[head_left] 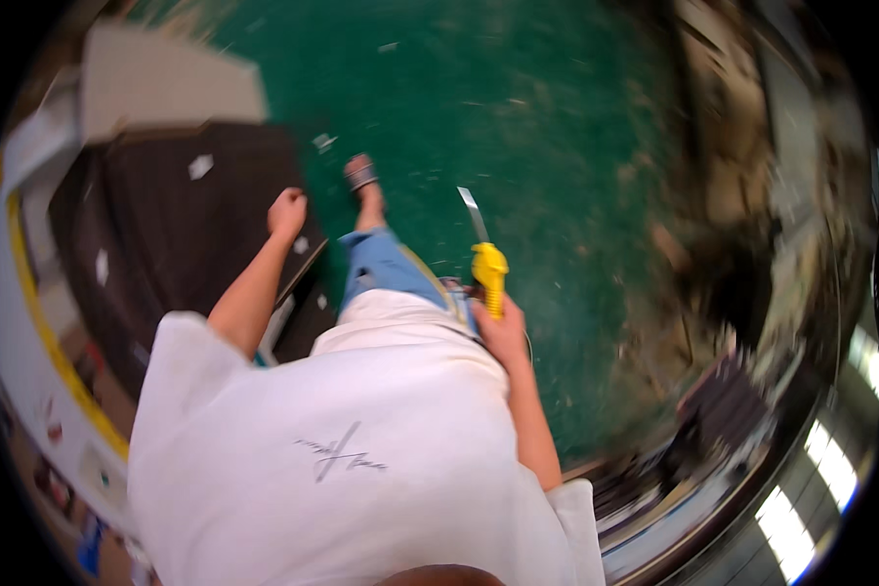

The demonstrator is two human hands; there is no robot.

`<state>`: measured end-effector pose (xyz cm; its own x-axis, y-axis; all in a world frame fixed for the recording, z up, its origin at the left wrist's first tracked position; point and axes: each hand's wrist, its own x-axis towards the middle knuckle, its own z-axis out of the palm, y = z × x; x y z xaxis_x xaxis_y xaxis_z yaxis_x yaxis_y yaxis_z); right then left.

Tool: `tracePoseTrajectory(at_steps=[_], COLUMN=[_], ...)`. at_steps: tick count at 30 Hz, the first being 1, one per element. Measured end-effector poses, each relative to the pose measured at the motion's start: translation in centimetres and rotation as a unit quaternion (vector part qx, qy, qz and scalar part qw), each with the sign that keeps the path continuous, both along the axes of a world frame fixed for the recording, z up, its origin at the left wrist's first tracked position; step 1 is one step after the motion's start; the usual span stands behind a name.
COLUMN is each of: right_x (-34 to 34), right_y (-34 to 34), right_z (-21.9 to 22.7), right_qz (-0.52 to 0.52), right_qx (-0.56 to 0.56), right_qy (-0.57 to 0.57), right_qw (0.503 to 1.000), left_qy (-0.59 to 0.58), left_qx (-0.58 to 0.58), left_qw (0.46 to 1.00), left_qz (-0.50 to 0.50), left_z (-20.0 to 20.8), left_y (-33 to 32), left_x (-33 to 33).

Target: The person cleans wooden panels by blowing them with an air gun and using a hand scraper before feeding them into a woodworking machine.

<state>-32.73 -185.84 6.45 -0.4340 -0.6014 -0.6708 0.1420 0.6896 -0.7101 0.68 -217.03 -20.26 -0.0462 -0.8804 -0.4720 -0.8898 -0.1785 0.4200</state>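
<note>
My right hand [501, 334] is wrapped round the grip of a yellow-handled tool with a flat, silvery blade [490, 278]. The blade points forward over the green floor, beside my right hip. My left hand [288, 212] hangs over the edge of a dark brown panel stack [181, 215], fingers curled into a loose fist. Nothing shows in it. Whether it touches the panel I cannot tell. Small white pieces lie on the brown surface.
A pale board [166, 83] stands beyond the brown panels. At left runs a white bench with a yellow edge [29, 293]. Scraps litter the green floor [557, 127]. Blurred piles of material [723, 391] line the right side. My sandalled foot [361, 176] is ahead.
</note>
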Motion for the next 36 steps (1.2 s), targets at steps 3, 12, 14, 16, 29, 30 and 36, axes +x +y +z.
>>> tracePoseTrajectory(at_steps=[3, 12, 14, 16, 29, 30, 36], right_x=[0.1, -4.0, -3.8, -2.9, 19.8, 19.9, 16.8], right_y=[7.5, 33.9, 40.3, 47.2, 78.8, 81.2, 93.0], right_z=[0.5, 5.3, 4.0, 0.6, -26.6, -25.8, -25.7], right_qz=[-0.127, -0.450, -0.508, -0.591, -0.789, -0.832, -0.943], right_qx=[-0.115, -0.330, -0.343, -0.258, 0.120, 0.099, 0.007], right_qy=[0.106, 0.175, 0.217, 0.251, -0.165, -0.188, -0.208], right_qw=[0.980, 0.812, 0.759, 0.722, 0.579, 0.512, 0.260], left_qy=[0.219, 0.279, 0.248, 0.163, -0.288, -0.294, -0.296], left_qx=[-0.039, 0.372, 0.407, 0.327, 0.068, 0.065, -0.009], left_qw=[0.936, 0.445, 0.457, 0.482, 0.592, 0.588, 0.545], left_qz=[-0.272, -0.766, -0.751, -0.797, -0.750, -0.750, -0.785], left_z=[6.0, 24.8, 24.9, 26.7, 6.4, 6.0, 8.9], left_y=[9.7, 48.2, 54.3, 59.4, 68.3, 70.7, 90.8], left_x=[-15.9, -42.4, -45.5, -48.9, -60.3, -61.2, -73.5])
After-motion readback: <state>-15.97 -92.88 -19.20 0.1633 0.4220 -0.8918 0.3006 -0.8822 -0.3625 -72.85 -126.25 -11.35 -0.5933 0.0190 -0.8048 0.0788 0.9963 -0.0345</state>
